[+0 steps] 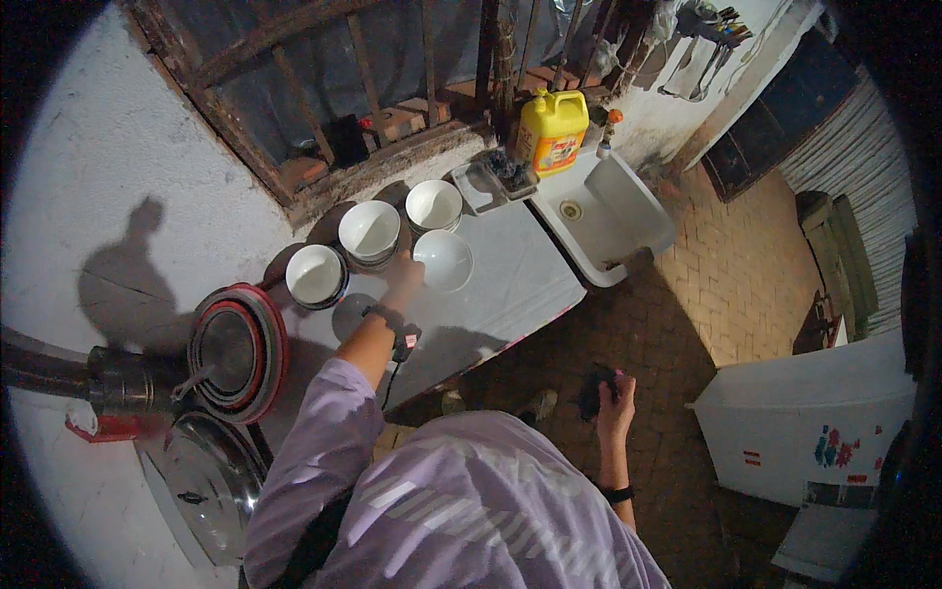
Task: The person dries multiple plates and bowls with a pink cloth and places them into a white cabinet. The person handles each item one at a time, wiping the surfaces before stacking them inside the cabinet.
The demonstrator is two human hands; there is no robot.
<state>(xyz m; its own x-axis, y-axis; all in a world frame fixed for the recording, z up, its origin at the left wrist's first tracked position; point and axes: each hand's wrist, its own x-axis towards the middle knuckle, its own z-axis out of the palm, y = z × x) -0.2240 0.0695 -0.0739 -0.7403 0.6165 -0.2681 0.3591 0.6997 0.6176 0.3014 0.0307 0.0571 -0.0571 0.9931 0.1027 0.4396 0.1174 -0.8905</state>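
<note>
My left hand (405,274), blurred, is at the left rim of a single white bowl (444,261) on the grey-topped table. Whether its fingers grip that rim is unclear. Behind and left of it stand stacked white bowls: one stack (434,205) at the back, another (370,230) in the middle, and a third (315,275) farther left, with a darker bowl beneath its top one. Out over the floor, right of the table, my right hand (617,407) is closed around a dark bundle (593,394), perhaps a scrubber, with a bit of pink showing.
A white sink (618,199) adjoins the table's right end. Beside it are a yellow jug (553,129) and a tray (482,188) holding dark scrubbers. Nested round basins (274,346) lean at the left, above a metal lid (210,486). A white chest-like appliance (802,420) stands right.
</note>
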